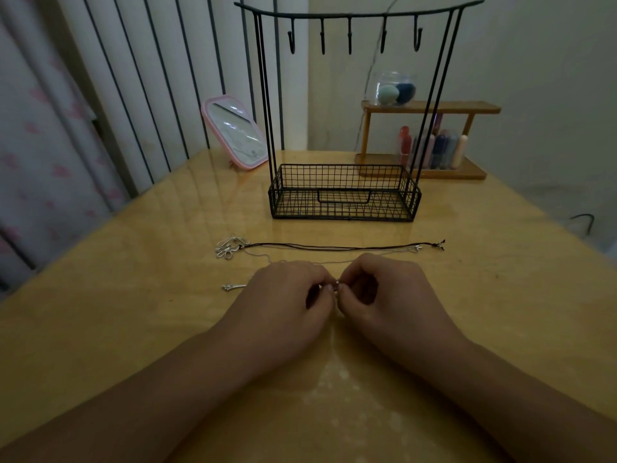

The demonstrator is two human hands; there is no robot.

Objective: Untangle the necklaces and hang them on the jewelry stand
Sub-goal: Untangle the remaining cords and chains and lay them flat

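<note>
Both hands meet low on the table (500, 295). The left hand (283, 302) and right hand (390, 295) pinch a thin silver necklace (230, 287) that trails toward 9 o'clock. The jewelry stand (345, 192) waits at 12 o'clock.

Dark cord necklaces (334, 246) lie stretched flat across my table, silver pendants (228, 247) bunched at their left end, a thin silver chain (367, 257) just nearer me, before the black wire jewelry stand (345, 195), its five hooks bare.
</note>
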